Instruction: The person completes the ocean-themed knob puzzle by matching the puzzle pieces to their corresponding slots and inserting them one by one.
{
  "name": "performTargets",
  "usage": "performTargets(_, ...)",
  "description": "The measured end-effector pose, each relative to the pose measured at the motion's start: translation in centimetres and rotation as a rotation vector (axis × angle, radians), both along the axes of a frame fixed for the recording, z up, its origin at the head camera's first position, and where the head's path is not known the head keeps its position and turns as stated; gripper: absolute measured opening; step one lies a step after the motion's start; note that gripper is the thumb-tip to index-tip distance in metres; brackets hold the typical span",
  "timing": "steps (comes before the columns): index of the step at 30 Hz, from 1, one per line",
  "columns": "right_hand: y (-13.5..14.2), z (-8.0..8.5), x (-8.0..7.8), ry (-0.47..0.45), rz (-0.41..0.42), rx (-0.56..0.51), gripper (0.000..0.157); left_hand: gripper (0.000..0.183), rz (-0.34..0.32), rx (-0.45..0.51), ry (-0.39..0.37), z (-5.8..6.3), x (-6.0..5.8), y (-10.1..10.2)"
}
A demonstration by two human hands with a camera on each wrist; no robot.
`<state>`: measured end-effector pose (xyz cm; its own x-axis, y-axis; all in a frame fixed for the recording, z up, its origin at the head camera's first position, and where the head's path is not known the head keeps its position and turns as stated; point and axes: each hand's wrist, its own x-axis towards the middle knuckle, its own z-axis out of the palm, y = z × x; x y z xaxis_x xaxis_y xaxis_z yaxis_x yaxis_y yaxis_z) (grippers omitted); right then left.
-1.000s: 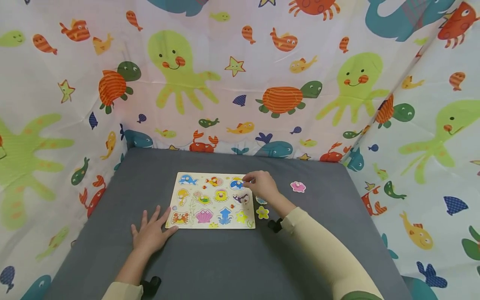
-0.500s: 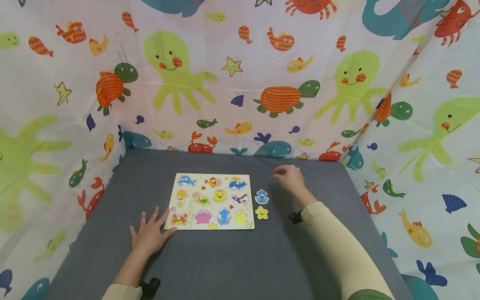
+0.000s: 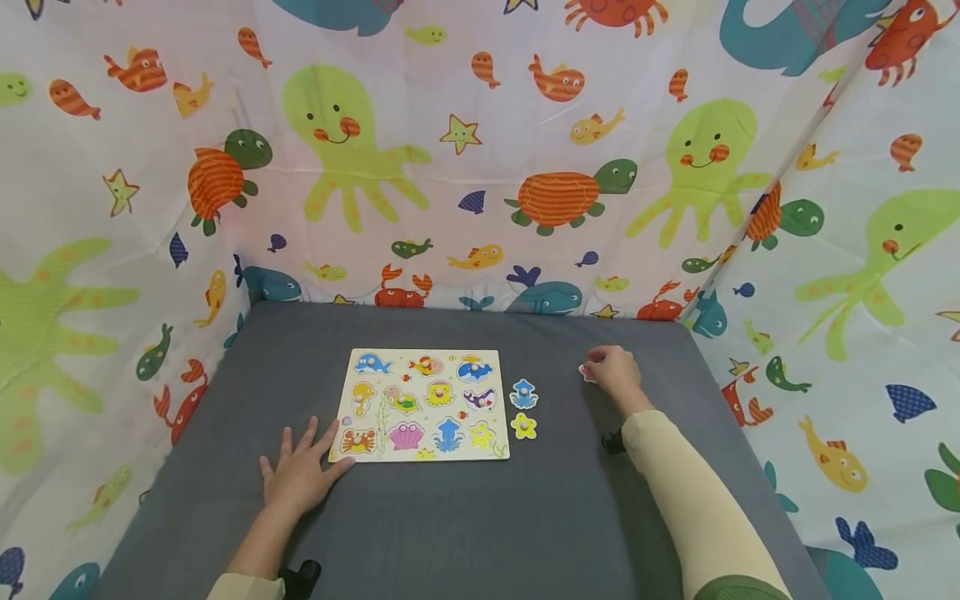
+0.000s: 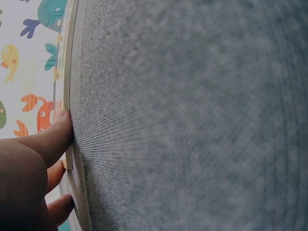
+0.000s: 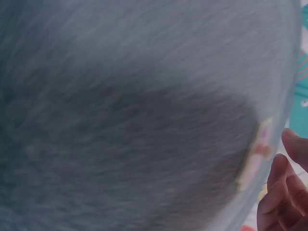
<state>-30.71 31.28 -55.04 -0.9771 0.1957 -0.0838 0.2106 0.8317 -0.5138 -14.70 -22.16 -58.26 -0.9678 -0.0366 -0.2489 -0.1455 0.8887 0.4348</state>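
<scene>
My left hand (image 3: 297, 472) lies with spread fingers at the lower left corner of a wooden peg puzzle board (image 3: 433, 423); in the left wrist view the thumb (image 4: 57, 136) touches the board's edge. At the right, my right hand (image 3: 618, 375) reaches over a pink shell puzzle piece (image 3: 585, 375), which it mostly covers in the head view. Seen from the right wrist, thumb and fingers are apart, close to the small knob on that piece (image 5: 253, 162). A blue squid piece (image 3: 523, 395) and a yellow starfish piece (image 3: 524, 427) lie just right of the board.
The dark grey cloth-covered table (image 3: 450, 525) carries the board and the loose pieces. Behind it and along both sides hangs a white curtain (image 3: 420, 75) printed with sea animals. Several sea-animal pieces sit in the board's recesses.
My right hand has moved right from the blue whale at the board's upper right corner to the pink shell piece. The left hand stays at the board's corner.
</scene>
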Motion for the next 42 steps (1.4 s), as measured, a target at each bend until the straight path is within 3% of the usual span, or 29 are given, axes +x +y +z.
performTargets(8,1.5,-2.4,0.2,0.056,-0.057,-0.068,0.025,0.088,0.006,-0.005,-0.023,0.2,0.0,0.2)
performTargets(16,1.6,-3.1,0.2,0.122,-0.069,-0.114,0.021,0.089,0.007,-0.011,-0.020,0.1,-0.1,0.2)
performTargets(22,0.9,-2.2,0.6,0.104,-0.080,-0.126,0.022,0.089,0.001,-0.011,-0.024,0.0,-0.1,0.2)
performTargets(27,-0.6,-1.2,1.0,0.103,-0.031,-0.108,0.021,0.090,0.000,-0.012,-0.033,-0.1,-0.1,0.1)
performTargets(42,-5.1,1.4,1.8,0.221,0.083,-0.130,0.018,0.090,-0.004,-0.017,-0.031,0.0,0.0,0.2)
